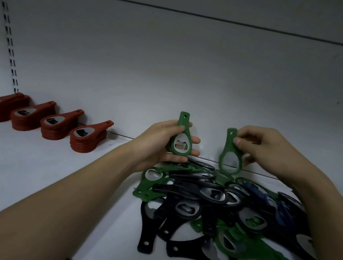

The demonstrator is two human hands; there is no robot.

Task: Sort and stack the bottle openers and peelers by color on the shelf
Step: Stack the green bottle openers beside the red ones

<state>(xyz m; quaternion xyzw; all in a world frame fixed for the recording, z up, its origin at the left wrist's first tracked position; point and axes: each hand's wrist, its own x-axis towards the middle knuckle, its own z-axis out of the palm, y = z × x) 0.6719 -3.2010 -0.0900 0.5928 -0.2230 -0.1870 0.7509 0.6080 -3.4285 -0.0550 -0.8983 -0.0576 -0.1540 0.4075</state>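
The mixed pile (221,207) overlaps itself, hiding lower pieces; no writing is legible. Left hand (163,144) grips one green opener (181,140), right hand (262,148) pinches another green opener (229,154).

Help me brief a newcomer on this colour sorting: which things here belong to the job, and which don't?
Job:
left hand holding a green opener
right hand pinching another green opener
mixed pile
red stacks
shelf

Not the job:
slotted upright
back panel
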